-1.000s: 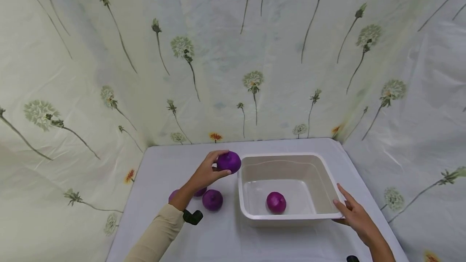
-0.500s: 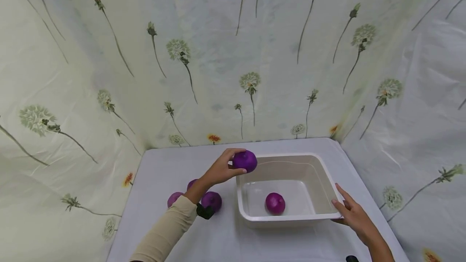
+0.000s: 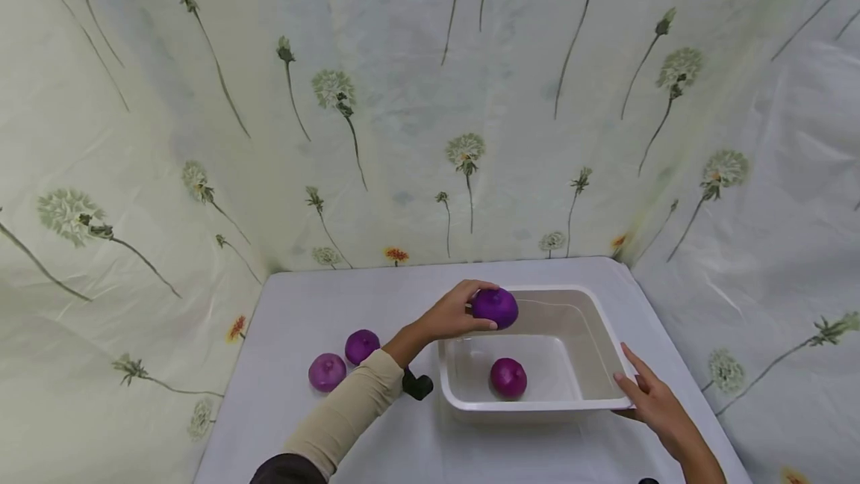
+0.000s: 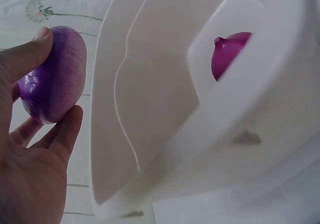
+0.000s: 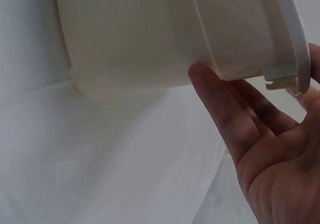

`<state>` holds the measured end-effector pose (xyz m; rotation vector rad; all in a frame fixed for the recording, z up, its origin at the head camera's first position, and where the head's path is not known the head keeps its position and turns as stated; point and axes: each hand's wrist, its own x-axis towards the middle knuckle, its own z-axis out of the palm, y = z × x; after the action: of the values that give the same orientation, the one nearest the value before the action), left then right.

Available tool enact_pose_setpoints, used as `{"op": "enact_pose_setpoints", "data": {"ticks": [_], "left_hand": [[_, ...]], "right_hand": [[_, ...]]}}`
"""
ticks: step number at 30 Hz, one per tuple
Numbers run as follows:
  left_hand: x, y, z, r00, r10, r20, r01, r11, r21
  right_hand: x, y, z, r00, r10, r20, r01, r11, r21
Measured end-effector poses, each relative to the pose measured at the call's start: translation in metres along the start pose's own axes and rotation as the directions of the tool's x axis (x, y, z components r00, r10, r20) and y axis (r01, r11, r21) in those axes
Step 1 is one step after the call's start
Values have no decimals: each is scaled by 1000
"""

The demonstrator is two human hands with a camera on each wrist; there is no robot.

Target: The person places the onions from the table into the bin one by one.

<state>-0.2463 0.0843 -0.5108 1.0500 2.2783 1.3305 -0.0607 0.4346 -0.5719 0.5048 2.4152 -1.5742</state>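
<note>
- Curtain [image 3: 390,133], pale, printed with dandelions and yellow-orange flowers; rises along the far, left and right sides.
- Table [image 3: 322,297], white-covered, edges rounded at the far corners.
- Tub [image 3: 551,404], off-white, rectangular, right of centre on the table.
- Sleeve [image 3: 349,413], beige, on the left arm, reaching in from the near left; dark toward its near end.
- Right hand [image 3: 653,405]: grips the right rim of the tub, thumb at the rim, fingers below it against the outer wall.
- Left hand [image 3: 457,314]: thumb and fingers curled round the purple onion.
- Purple onion [image 3: 496,309]: raised, at the tub's far left part; whether directly over the mouth cannot be told.
- Magenta onion [image 3: 508,378]: on the tub floor, toward the near side, left of centre.
- Pale onion [image 3: 327,373] and dark onion [image 3: 361,346]: on the table, left of the tub, side by side; the dark one farther and to the right.
- Black fitting [image 3: 418,385]: by the left wrist, between sleeve and tub.
</note>
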Motion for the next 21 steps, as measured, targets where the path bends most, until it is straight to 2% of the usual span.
{"op": "enact_pose_setpoints", "data": {"ticks": [7,14,21], "left_hand": [[19,2,18,999,17,51,-17,1000,1],[29,3,31,998,24,65,-30,995,95],[33,0,40,998,-24,62,14,988,154]], "right_hand": [[1,1,0,1000,-6,-6,6,1000,8],[0,2,1,1000,-2,-10,2,1000,19],[0,2,1,1000,5,-17,-4,1000,15]]}}
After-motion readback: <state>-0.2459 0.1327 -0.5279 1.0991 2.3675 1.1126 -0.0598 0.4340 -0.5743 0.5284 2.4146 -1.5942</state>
